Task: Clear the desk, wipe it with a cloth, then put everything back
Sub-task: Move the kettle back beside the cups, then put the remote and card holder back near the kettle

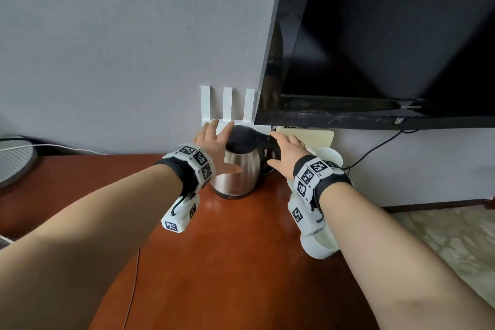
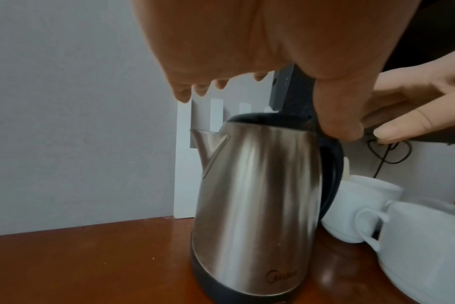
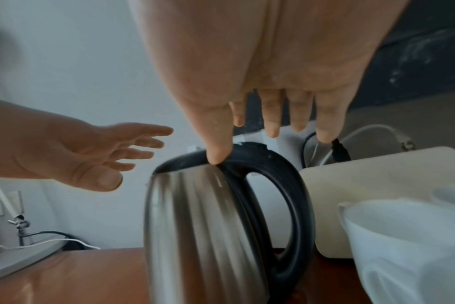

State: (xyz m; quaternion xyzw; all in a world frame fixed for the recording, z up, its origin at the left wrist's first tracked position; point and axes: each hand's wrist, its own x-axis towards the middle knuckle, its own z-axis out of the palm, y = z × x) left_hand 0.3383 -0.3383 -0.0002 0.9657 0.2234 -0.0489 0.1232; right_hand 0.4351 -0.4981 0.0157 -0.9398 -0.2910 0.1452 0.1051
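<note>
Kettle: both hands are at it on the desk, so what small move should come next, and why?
Probably curl the right hand round the black handle. Its fingers are straight and only the thumb touches the kettle, which stands on the desk. The left hand is open near the spout side, so neither hand has a grip yet.
</note>
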